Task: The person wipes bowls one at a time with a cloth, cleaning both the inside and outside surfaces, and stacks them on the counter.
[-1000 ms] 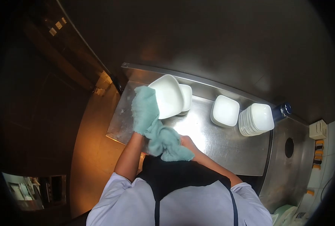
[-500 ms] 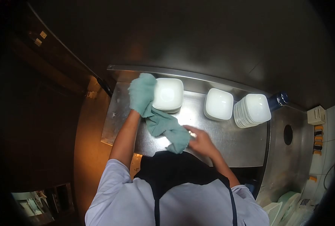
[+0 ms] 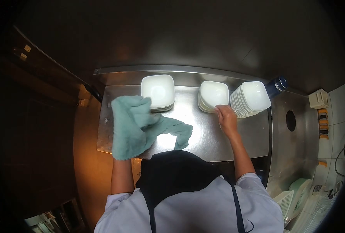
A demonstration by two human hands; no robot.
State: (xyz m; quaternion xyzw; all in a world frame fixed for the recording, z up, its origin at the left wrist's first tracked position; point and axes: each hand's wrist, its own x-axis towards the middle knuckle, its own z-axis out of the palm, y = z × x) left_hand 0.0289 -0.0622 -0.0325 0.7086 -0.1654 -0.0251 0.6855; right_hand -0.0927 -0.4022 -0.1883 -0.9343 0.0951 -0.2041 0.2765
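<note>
A green cloth [image 3: 131,130] drapes over my left hand and covers its fingers; only the forearm [image 3: 122,176] shows below. The cloth's loose end trails right across the steel counter. Close above it stands a short stack of white square bowls [image 3: 158,91]. My right hand [image 3: 227,118] pinches the near right rim of the top bowl on the middle stack [image 3: 214,93], and that bowl sits slightly tilted. Just right of this hand leans a taller stack of white bowls [image 3: 255,96].
The steel counter [image 3: 234,143] has a raised back ledge [image 3: 180,70]. A dark blue bottle [image 3: 276,86] lies behind the tall stack. Farther right are a steel surface with a round hole [image 3: 291,120], a beige box [image 3: 319,99] and yellow-and-black items on the tiled wall.
My right hand has left the cloth's end and reached right to the middle stack's top bowl. My left hand has come down and nearer with the cloth, away from the left stack.
</note>
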